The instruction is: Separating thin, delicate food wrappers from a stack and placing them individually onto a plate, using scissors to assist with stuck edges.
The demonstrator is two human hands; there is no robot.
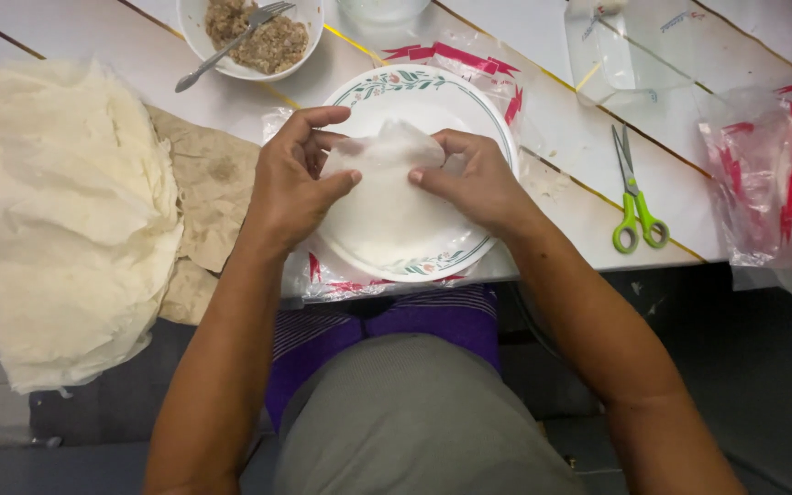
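A white tiled counter (588, 137) with thin gold seams stands above a dark grey floor (763, 385).

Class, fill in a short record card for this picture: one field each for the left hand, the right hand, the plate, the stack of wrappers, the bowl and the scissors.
Left hand: pinching the thin white wrapper at its left edge
Right hand: folding the wrapper's top edge from the right
Plate: white, floral rim, under the wrapper
Wrapper stack: pale sheets piled at left
Bowl: brown filling, fork resting in it
Scissors: green handles, closed, right of plate
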